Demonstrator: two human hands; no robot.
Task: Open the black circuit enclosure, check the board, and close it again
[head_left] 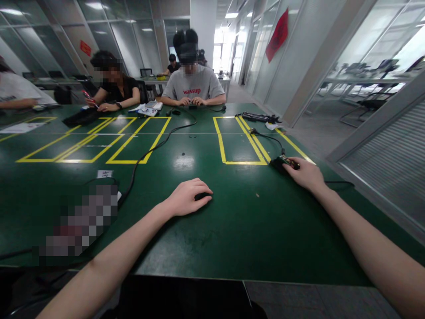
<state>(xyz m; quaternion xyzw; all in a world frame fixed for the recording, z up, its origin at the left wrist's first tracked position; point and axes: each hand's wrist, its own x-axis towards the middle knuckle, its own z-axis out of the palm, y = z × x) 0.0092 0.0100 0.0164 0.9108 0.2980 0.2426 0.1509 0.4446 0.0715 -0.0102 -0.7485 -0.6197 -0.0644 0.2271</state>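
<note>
On the green table [229,226], my left hand [187,198] rests with its fingers curled over a small black piece [202,196]. Most of that piece is covered, so its kind does not show. Farther off to the right, my right hand [303,173] grips a small black casing with an exposed circuit board [280,164] close to the tabletop. My fingers hide part of it. A thin black cord [274,138] runs from the casing's far side to a plug [255,131]. Another dark cable [341,182] emerges behind my right wrist.
Yellow tape outlines [244,163] mark the table. A blurred-out long object [83,221] lies at left, beside a paper label [105,174] and a long black cable [134,170]. Black gear [259,117] sits at the far right. A co-worker [192,84] handles something opposite; others sit left.
</note>
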